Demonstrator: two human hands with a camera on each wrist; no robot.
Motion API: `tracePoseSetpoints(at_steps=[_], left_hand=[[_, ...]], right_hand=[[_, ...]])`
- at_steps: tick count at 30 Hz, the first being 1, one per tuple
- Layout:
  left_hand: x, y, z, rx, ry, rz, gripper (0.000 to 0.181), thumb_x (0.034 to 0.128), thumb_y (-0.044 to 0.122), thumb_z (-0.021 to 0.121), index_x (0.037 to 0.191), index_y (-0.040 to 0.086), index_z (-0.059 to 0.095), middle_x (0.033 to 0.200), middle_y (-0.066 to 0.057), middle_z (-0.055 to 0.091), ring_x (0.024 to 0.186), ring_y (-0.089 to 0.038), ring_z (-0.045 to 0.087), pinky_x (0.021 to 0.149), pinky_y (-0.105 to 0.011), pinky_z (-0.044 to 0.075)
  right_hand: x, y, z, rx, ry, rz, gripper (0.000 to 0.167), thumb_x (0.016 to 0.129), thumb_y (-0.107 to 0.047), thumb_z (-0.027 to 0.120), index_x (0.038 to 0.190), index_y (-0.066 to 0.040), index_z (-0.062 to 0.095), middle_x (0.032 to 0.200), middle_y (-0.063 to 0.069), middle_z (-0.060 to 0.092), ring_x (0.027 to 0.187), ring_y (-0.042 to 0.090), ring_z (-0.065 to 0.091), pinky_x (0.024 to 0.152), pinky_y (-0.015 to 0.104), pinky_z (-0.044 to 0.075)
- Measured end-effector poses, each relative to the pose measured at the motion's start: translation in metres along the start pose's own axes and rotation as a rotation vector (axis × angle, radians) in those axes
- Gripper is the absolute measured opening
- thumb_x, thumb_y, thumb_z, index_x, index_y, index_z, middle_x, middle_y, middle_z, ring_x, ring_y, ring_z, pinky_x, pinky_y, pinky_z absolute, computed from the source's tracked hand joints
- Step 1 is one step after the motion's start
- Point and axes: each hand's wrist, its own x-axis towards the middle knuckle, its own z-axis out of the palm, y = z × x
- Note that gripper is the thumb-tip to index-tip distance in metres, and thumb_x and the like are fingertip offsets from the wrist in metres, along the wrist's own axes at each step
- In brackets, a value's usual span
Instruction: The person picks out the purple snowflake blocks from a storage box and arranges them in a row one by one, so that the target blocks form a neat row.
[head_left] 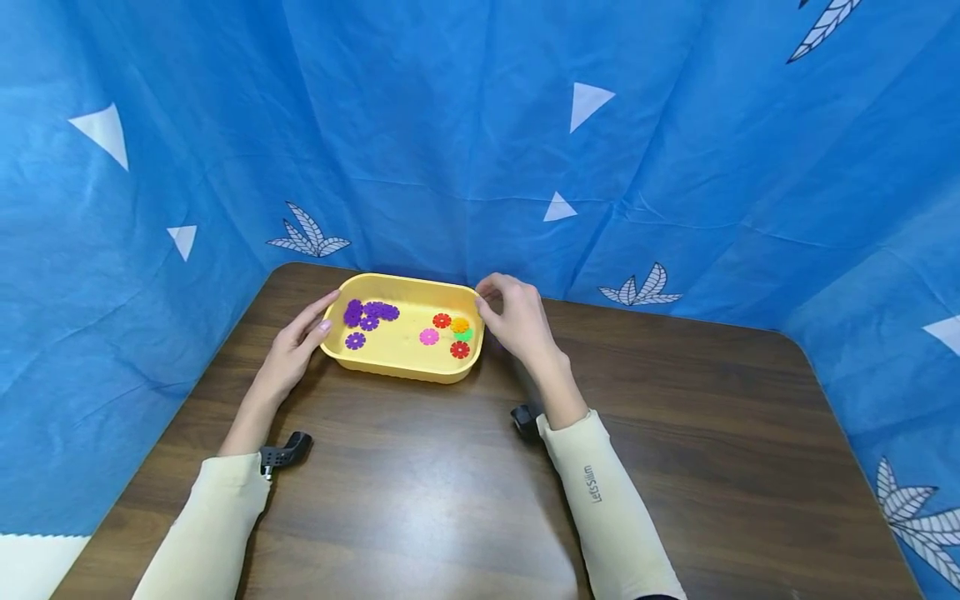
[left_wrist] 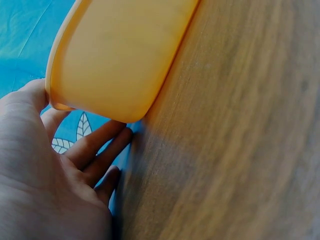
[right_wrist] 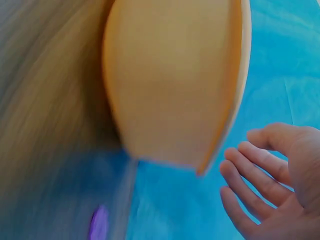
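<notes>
Purple piece (right_wrist: pixel 98 225) lies beside the yellow tray (head_left: pixel 405 342), near blue cloth (head_left: pixel 465 150).

Reads as smooth plastic on yellow tray (head_left: pixel 401 333) and notched discs (head_left: pixel 353 313). Shows glossy wood grain on brown tabletop (head_left: pixel 420 500), creased, faintly shiny sheeting on blue backdrop (head_left: pixel 450 167), matt cloth on cream sleeves (head_left: pixel 622 533).

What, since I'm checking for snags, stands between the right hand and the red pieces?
The right wall of the yellow tray stands between them at the side: the right hand is by that end, the red pieces inside. Nothing visible covers them from above.
</notes>
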Motion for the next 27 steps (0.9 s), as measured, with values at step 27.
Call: tracePoseSetpoints(at_steps=[27], left_hand=[[0.001,-0.004,0.002,-0.040,0.013,-0.010,0.049,0.1126,0.025,0.052,0.161,0.027,0.046,0.168,0.000,0.042,0.152,-0.030,0.044,0.105,-0.006,0.042]], right_hand=[[0.034,-0.062,0.099,-0.011,-0.493,-0.102,0.049,0.099,-0.017,0.074,0.146,-0.004,0.061,0.151,0.011,0.061,0.144,0.028,0.053,0.125,0.037,0.038]])
